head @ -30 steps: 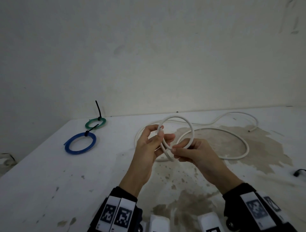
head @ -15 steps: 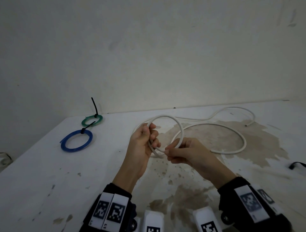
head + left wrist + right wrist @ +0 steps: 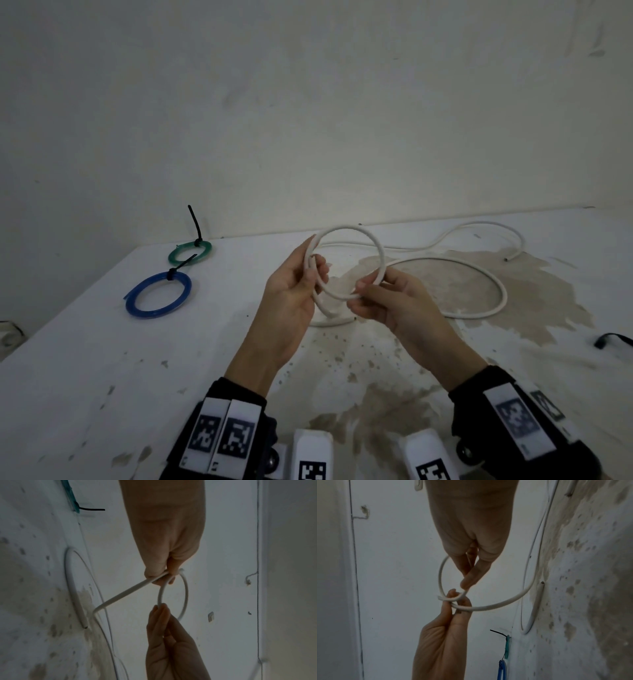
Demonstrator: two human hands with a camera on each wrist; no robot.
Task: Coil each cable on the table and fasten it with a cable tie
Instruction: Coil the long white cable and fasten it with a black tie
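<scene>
Left hand [image 3: 291, 294] pinches the smooth, round-section white cable [image 3: 373, 246] betw. thumb & curled fingers at the loop's left side, where the cable's cut end overlaps the strand; right hand [image 3: 387, 301] pinches the loop's lower right betw. thumb & forefinger. One near-circular loop is held upright above the stained white table [image 3: 102, 377]; the rest of the cable trails in loose curves on the tabletop behind & right of the hands. Far left, well apart: a blue coiled cable [image 3: 157, 296] & a green coiled cable [image 3: 190, 253], each w/ a black cable tie [image 3: 195, 222]. Black strap [image 3: 613, 340] at right edge.
</scene>
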